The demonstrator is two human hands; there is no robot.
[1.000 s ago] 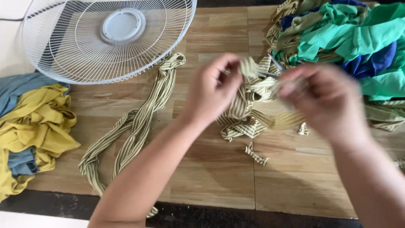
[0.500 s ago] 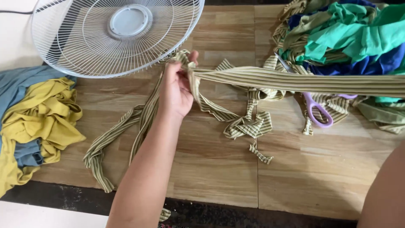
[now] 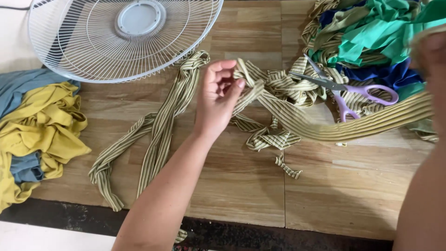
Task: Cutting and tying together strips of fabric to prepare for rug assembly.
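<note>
Left of the scissors [image 3: 346, 90], across the wooden board [image 3: 241, 186], your left hand [image 3: 218, 100] pinches the striped fabric strip [image 3: 325, 128] between thumb and fingertips [image 3: 240, 84], fingers curled narrow. The strip runs from that pinch below the scissors' purple handles to your right hand [image 3: 432, 51], blurred at the frame edge; you cannot tell its grip.
</note>
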